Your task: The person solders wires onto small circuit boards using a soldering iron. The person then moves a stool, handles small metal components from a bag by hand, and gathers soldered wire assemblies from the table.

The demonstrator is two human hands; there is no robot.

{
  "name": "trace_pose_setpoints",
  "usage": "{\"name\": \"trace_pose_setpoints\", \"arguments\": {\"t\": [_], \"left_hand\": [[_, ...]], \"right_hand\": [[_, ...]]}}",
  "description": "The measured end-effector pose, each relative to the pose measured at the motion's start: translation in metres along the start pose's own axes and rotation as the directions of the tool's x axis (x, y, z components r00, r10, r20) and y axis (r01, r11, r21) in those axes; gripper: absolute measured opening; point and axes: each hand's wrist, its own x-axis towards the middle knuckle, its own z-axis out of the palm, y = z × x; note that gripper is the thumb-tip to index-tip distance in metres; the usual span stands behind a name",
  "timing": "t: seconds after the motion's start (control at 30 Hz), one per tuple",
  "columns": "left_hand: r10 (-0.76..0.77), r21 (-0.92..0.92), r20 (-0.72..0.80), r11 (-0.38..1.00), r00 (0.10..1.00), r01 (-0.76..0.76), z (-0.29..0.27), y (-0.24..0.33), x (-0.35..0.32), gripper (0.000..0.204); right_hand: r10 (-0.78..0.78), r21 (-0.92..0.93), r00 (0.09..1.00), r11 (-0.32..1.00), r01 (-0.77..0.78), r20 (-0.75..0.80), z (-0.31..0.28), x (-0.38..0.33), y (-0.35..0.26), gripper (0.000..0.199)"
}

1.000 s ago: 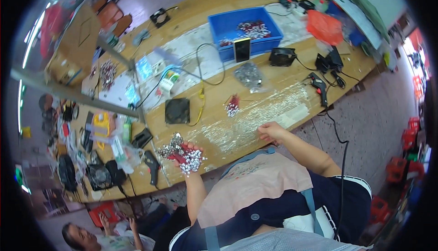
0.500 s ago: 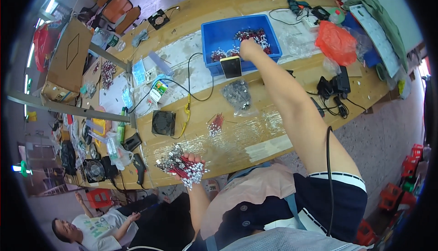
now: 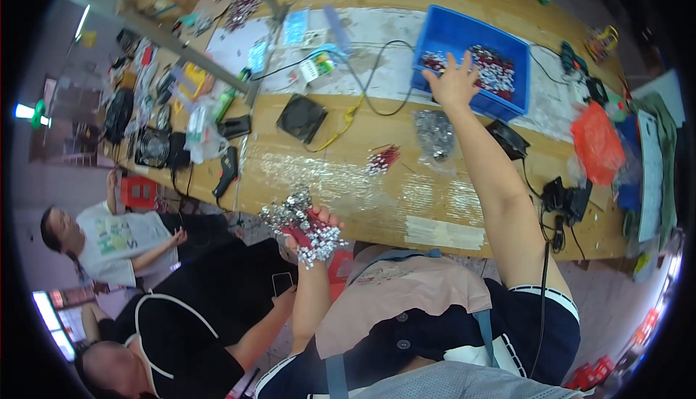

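Note:
My left hand (image 3: 325,219) is closed round a thick bundle of short red wires (image 3: 303,233) with white plugs at one end and silvery tips at the other, held in front of the table's near edge. My right hand (image 3: 455,85) is open, fingers spread, over the near wall of a blue plastic bin (image 3: 429,30). More red wires with white ends (image 3: 499,72) lie heaped in the bin. No wire shows in the right hand. Between the hands, a small bunch of red wires (image 3: 384,158) rests on the table.
A clear bag of dark parts (image 3: 435,136) and a black device (image 3: 507,140) sit before the bin. Leftward are a square fan (image 3: 301,118) and a glue gun (image 3: 228,169). A red bag (image 3: 598,141) is at right. Two people (image 3: 116,243) are at lower left.
My view has swung, so the table appears shifted right. My right hand has come up off the wires in the bin, and its fingers have spread. My left hand still grips its bundle.

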Motion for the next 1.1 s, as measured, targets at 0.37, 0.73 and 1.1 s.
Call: {"name": "trace_pose_setpoints", "arguments": {"t": [0.37, 0.73, 1.1], "left_hand": [[-0.048, -0.087, -0.019, 0.995, 0.999, 0.047, -0.025, 0.067, -0.026, 0.075], [-0.221, -0.119, 0.194, 0.962, 0.956, 0.247, -0.058, 0.132, 0.017, 0.079], [-0.447, -0.162, 0.222, 0.86, 0.867, 0.485, -0.068, 0.121, 0.064, 0.075]], "right_hand": [[-0.163, -0.064, 0.848, 0.986, 0.152, -0.504, 0.039, -0.001, 0.023, 0.029], [0.202, 0.594, 0.647, 0.268, -0.759, 0.736, -0.056, -0.242, 0.126, 0.059], [0.384, 0.555, 0.514, 0.007, -0.832, 0.767, 0.027, -0.618, 0.27, 0.034]]}}
